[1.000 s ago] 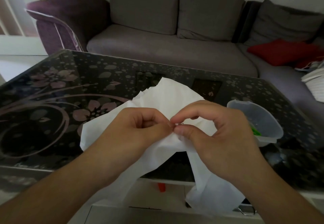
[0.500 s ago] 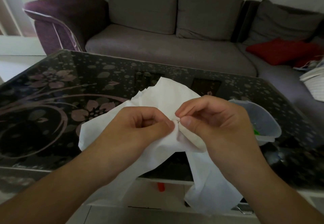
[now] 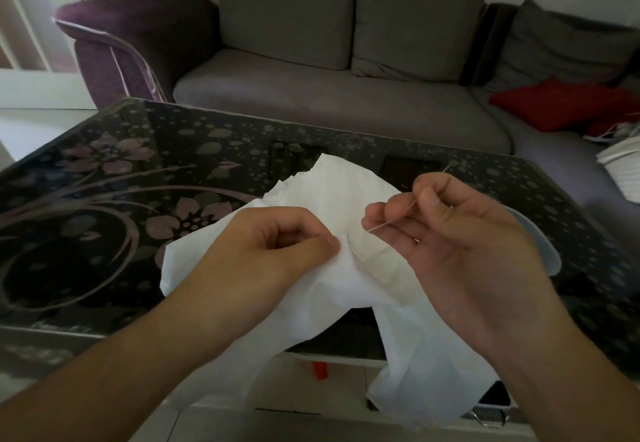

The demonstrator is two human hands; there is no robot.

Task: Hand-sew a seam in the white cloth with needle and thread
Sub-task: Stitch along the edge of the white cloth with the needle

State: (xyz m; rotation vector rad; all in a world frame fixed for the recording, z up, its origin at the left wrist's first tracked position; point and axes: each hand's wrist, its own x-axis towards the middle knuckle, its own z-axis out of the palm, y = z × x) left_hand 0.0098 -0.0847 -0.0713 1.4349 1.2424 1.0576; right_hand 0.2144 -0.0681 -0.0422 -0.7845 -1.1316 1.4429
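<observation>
Over table (image 3: pixel 104 234): left hand (image 3: pixel 273 251) pinching cloth (image 3: pixel 346 199).

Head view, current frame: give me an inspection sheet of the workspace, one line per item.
Surface: dark glass table with a floral print.
Job's things: white cloth lies bunched on the table and hangs over its near edge; a thin needle crosses the right fingers; the thread is too fine to trace.
Clutter: clear plastic container, mostly hidden behind the right hand.
Grippers: left hand pinches a fold of the cloth; right hand holds the needle, raised clear of the cloth.
Cables: nothing seen.
Surroundings: grey sofa beyond the table, with a red cushion on it.
</observation>
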